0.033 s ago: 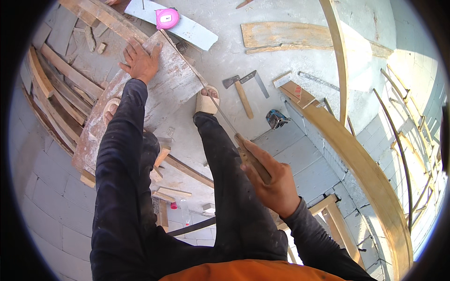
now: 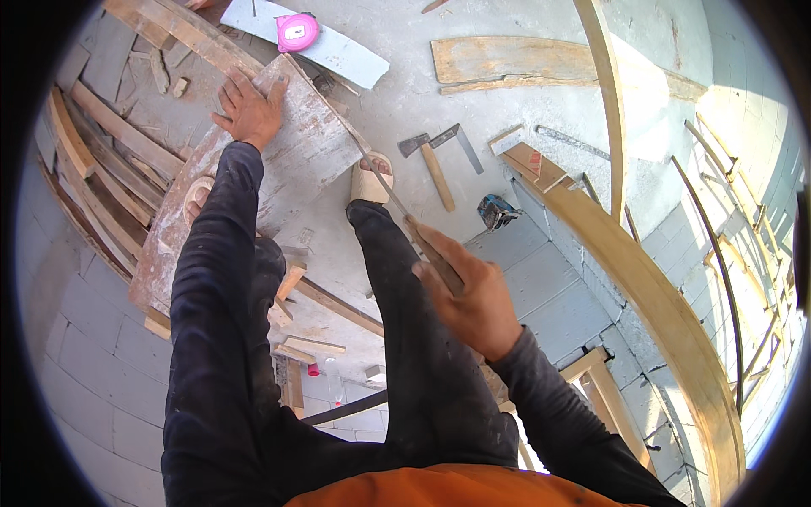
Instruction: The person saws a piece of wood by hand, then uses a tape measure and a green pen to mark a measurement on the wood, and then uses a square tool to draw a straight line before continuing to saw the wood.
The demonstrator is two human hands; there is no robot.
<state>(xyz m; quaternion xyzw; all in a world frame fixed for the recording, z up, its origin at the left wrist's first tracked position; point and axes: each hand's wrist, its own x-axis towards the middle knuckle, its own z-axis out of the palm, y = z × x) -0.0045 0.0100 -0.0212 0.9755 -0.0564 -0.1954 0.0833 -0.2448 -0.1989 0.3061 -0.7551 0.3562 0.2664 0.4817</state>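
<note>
My left hand point(image 2: 250, 110) lies flat with fingers spread on a worn, whitish-brown wooden board point(image 2: 308, 127), near its far edge. The board reaches toward the lower left, under my left arm. My right hand point(image 2: 475, 300) is wrapped round the wooden handle of a handsaw point(image 2: 389, 188). The saw's thin blade slants up and left to the board's right edge, where it touches or lies along the wood; its teeth are too fine to make out. My sandalled right foot point(image 2: 372, 176) stands beside the blade, and my left foot point(image 2: 198, 199) is on the board.
A hatchet point(image 2: 431, 160) and a metal square point(image 2: 459, 145) lie on the concrete floor right of the blade. A pink tape measure point(image 2: 297, 32) rests on a pale strip point(image 2: 346, 59). Loose planks point(image 2: 118, 186) are heaped at left; a long beam point(image 2: 650, 296) runs along the right.
My right hand has pushed forward and to the left with the handsaw, its blade sliding along the board's edge. My left hand stays on the board.
</note>
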